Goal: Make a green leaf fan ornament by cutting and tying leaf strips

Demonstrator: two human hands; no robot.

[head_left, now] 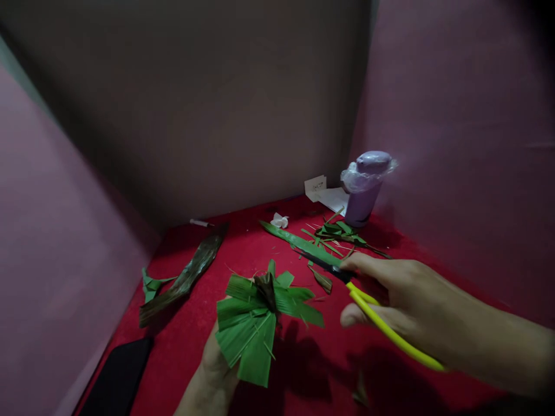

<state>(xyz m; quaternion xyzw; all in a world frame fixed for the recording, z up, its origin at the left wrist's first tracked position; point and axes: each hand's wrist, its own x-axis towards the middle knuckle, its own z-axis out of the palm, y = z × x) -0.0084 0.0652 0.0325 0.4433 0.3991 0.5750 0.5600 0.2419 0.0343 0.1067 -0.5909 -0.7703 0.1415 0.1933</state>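
My left hand (212,370) comes up from the bottom edge and holds a leaf flower (249,329) made of folded green leaf pieces with a dark brown centre. Its fingers are mostly hidden under the leaves. Thin pins or sticks show in some of the folds. On the right, my right hand (399,289) is closed around scissors (401,345) with yellow handles and black blades, near the pivot. The blades point left and look nearly closed. Behind them a long green leaf strip (288,236) runs toward my right fingers; whether they touch it I cannot tell.
A red cloth (182,370) covers the table. Leaf scraps (340,231) and crumpled white paper (279,220) lie behind, near a lilac plastic-wrapped tumbler (366,193) and papers (332,199). Leftward are a dried leaf (193,274), a white pen-like object (200,223) and a black flat object (117,375). Walls enclose three sides.
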